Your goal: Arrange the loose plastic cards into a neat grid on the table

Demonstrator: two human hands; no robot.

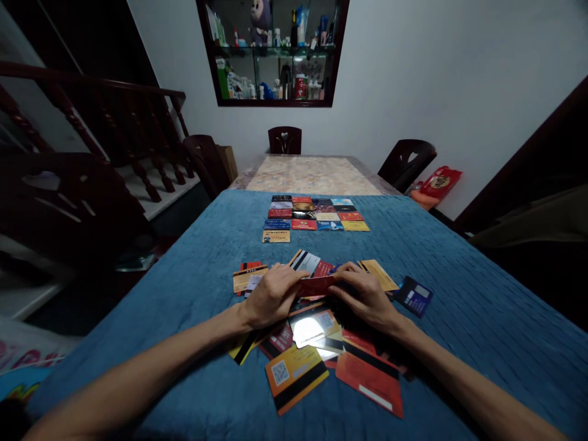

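Between my two hands a red card (316, 285) is held just above a loose pile of cards. My left hand (274, 293) grips its left end, fingers closed. At its right end my right hand (365, 296) pinches it the same way. Below them lie an orange card with a QR code (296, 376), a red-orange card (371, 376) and a shiny card (312, 324) reflecting light. A yellow card (379, 275) and a dark blue card (414, 296) rest right of my right hand. An orange card (248, 280) lies left of my left hand.
Farther up the blue cloth (197, 343), several cards are laid in neat rows, with a yellow card (276, 236) alone in the nearest row. Beyond is the patterned tabletop (312, 174). Chairs (285, 141) stand around the table, and a stair railing (101, 86) is at left.
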